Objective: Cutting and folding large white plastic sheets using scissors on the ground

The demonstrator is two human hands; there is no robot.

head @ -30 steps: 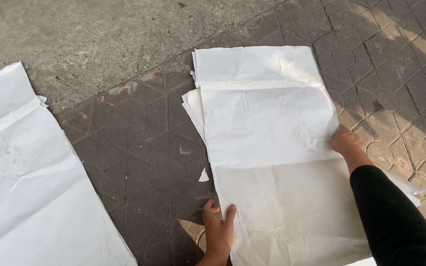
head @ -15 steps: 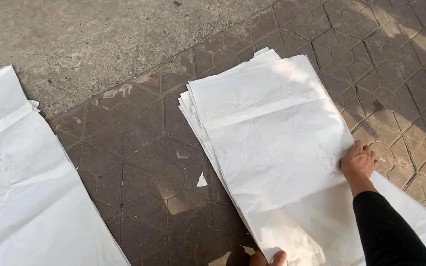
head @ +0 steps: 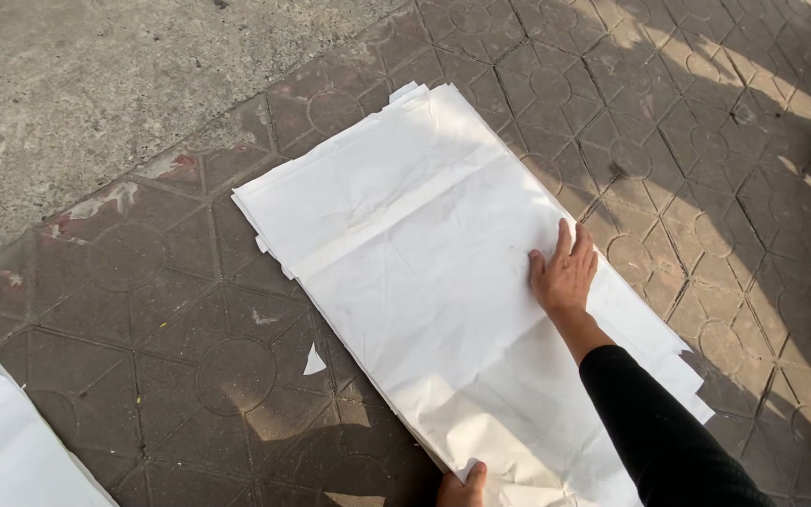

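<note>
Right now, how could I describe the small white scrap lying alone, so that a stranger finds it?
Start at the big stack of white sheets under the right hand on the brown paving. Look just beside its lower left edge. The paper scrap lies there, tiny, triangular, apart from every sheet.

Right hand [head: 565,272] flat on white sheet stack [head: 424,272]; left hand [head: 460,488] pinching near corner; paved ground [head: 190,357].

Left hand [head: 460,486] showing only thumb and knuckles, rest running off bottom edge. Second white sheet [head: 2,441] being cropped at lower-left corner. Lower sheets in paper stack [head: 405,244] lying covered (count unclear).
</note>
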